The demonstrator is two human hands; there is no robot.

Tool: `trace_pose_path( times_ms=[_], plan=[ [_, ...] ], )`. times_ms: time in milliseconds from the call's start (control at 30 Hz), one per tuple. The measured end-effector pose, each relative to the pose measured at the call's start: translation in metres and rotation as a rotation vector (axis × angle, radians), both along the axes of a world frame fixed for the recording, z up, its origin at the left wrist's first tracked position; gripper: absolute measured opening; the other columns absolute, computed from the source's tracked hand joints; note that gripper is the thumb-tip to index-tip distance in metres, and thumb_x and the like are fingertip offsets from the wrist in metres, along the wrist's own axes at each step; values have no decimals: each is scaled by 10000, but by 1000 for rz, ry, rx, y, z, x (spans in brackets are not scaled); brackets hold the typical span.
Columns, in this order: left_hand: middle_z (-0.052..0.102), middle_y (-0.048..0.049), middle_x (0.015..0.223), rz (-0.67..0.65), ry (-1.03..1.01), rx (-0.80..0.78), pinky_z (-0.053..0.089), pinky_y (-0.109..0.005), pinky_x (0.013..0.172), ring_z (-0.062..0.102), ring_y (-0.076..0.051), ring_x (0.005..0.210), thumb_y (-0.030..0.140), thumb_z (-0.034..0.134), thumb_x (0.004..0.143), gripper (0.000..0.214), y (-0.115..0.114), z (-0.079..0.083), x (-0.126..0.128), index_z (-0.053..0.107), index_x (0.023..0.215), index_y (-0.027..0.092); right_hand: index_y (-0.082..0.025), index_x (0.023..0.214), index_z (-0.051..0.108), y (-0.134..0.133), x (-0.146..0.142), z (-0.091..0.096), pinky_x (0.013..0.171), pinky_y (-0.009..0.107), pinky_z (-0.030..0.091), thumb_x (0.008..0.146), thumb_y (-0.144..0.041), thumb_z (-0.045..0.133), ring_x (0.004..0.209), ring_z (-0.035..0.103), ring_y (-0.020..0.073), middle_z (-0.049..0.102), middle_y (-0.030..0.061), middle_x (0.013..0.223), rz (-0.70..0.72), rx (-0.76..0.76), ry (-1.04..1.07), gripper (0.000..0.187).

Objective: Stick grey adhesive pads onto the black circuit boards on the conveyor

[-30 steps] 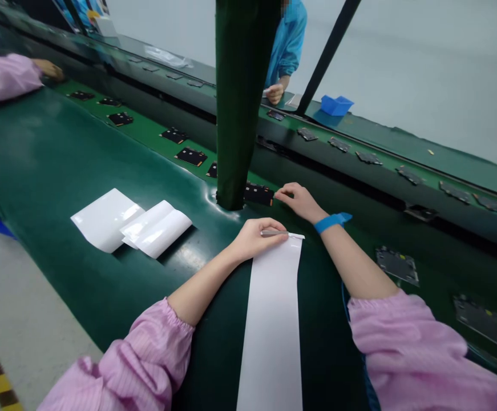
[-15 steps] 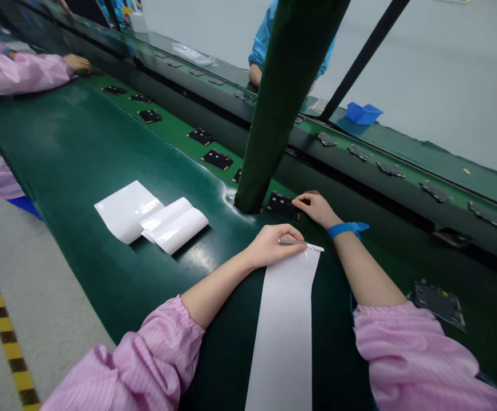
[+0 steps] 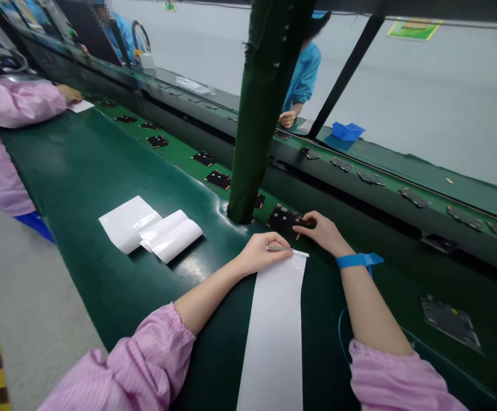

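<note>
My left hand (image 3: 262, 254) is closed around slim metal tweezers (image 3: 279, 249), whose ends are partly hidden by the fingers. It rests at the far end of a long white paper strip (image 3: 274, 337) with a folded edge. My right hand (image 3: 324, 233) pinches the right edge of a dark circuit board (image 3: 283, 219) between thumb and fingers. The board lies on the green strip beside the post, small pale squares on its face. Around my right wrist is a blue wrist strap (image 3: 355, 261) with a cord.
A green post (image 3: 259, 120) rises just beyond my hands. Folded white sheets (image 3: 171, 235) lie left on the green bench (image 3: 102, 154). Several boards line the green strip, and another board (image 3: 451, 321) lies at right. Co-workers sit at left and across, near a blue bin (image 3: 347, 131).
The view has tilted upward and shifted a little. My right hand stays on the board, and the left keeps the tweezers. The co-worker at left now has a white sheet by the hand.
</note>
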State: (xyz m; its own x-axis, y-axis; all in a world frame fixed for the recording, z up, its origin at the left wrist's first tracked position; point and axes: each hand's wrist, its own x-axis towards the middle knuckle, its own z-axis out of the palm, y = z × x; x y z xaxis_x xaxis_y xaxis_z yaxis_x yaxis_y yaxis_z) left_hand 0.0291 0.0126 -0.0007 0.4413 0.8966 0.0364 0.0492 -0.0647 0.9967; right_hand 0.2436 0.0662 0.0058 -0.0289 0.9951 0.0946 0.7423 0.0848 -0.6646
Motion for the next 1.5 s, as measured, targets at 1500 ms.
trace_pose_path(
  times_ms=[1500],
  plan=[
    [664, -19, 776, 216, -215, -143, 446, -231, 613, 598, -130, 689, 369, 717, 711, 264, 5, -6, 2, 654, 822, 137, -248, 732, 665, -29, -28, 56, 815, 430, 484, 819, -512, 564, 988, 551, 266, 492, 83, 1131, 461, 38, -57, 296]
  ],
)
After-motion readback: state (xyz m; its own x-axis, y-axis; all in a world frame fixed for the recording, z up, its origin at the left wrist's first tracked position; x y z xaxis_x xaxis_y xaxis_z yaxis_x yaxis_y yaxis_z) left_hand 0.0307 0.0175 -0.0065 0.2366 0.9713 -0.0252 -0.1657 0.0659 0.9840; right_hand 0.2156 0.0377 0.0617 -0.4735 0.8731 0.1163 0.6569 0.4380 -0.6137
